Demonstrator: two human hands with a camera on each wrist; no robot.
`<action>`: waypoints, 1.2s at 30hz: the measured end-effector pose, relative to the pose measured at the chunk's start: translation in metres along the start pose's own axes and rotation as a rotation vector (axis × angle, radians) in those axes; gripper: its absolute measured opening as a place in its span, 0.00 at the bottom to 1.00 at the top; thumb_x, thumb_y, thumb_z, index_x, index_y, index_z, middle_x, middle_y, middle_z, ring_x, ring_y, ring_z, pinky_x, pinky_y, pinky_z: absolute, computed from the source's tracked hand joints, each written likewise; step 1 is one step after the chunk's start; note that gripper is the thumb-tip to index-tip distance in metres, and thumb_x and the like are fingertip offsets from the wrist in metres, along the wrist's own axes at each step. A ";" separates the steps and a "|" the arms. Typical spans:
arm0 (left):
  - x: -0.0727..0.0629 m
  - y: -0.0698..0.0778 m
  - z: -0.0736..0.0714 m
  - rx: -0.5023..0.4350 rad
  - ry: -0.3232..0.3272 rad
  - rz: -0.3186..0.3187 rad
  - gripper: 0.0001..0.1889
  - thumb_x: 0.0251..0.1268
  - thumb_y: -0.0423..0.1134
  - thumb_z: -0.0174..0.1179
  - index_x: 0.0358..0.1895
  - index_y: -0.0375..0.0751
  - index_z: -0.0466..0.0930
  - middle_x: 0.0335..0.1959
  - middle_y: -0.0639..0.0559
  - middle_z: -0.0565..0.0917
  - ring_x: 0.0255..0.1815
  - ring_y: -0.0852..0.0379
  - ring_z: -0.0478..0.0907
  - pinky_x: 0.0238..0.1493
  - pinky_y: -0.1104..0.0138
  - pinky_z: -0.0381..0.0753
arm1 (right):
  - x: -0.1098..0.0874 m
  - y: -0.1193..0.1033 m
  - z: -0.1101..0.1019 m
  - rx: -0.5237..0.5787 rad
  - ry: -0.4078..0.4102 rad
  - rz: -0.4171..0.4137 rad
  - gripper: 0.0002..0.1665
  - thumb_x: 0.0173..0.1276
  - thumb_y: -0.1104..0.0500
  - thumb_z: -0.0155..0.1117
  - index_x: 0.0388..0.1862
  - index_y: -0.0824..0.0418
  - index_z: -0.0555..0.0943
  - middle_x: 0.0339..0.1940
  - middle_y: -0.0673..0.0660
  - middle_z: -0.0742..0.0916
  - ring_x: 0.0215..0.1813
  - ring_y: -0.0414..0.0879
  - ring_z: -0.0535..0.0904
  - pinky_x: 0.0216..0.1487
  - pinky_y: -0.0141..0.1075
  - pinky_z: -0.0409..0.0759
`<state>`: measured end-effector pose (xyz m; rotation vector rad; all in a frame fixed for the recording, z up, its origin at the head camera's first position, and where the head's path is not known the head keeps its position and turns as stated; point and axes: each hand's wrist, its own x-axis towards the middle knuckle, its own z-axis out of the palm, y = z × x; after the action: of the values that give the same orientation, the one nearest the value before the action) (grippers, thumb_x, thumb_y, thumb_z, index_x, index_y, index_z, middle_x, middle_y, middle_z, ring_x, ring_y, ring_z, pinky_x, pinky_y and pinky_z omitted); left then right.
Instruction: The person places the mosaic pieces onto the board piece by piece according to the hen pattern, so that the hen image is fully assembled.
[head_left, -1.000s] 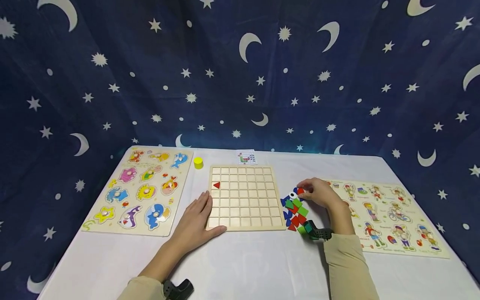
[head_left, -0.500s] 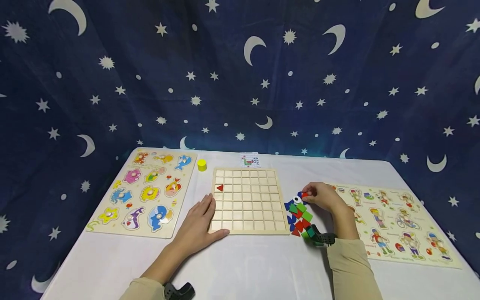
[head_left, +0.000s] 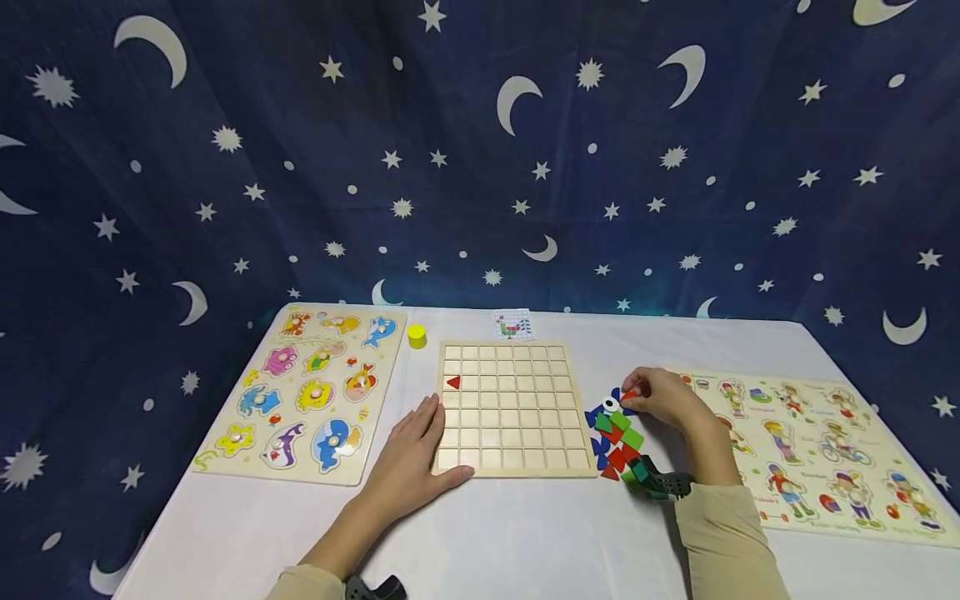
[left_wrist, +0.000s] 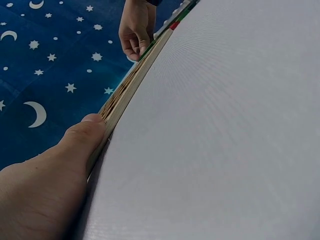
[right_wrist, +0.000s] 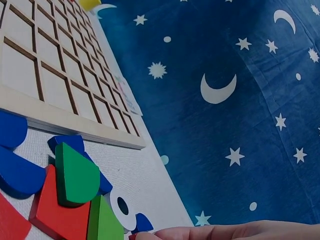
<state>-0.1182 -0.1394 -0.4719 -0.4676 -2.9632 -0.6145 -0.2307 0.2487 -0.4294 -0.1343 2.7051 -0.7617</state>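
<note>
The wooden grid board (head_left: 522,477) lies mid-table with one red triangle (head_left: 453,382) in a left-side cell. My left hand (head_left: 408,454) rests against its left edge, fingers extended and thumb along the near corner; the thumb (left_wrist: 82,137) touches the rim in the left wrist view. Right of the board, my right hand (head_left: 666,398) pinches a red piece (head_left: 628,399) at the far end of a loose pile. A white ring (head_left: 610,405), green pieces (right_wrist: 75,175), blue pieces (right_wrist: 20,175) and other red ones lie in that pile. The red piece's full shape is hidden by the fingers.
A sea-animal peg puzzle (head_left: 375,350) lies left, and a puzzle of child figures (head_left: 817,400) lies right, partly behind the right arm. A yellow cylinder (head_left: 417,337) and a small picture card (head_left: 513,324) are beyond the board. A starry curtain (head_left: 480,167) hangs behind.
The head view has shifted, so everything appears farther right and lower. My right fingers stay at the red piece by the pile. The left hand keeps its place at the board.
</note>
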 end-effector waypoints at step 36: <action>-0.004 0.005 0.004 0.079 0.021 -0.019 0.54 0.52 0.77 0.49 0.72 0.36 0.57 0.76 0.44 0.55 0.77 0.50 0.52 0.75 0.57 0.54 | -0.003 0.009 -0.003 -0.006 0.014 -0.055 0.09 0.63 0.65 0.64 0.42 0.62 0.84 0.34 0.57 0.82 0.39 0.50 0.73 0.43 0.44 0.77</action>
<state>-0.1126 -0.1347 -0.4738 -0.4235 -2.9621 -0.4987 -0.2287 0.2581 -0.4309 -0.2058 2.7274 -0.7735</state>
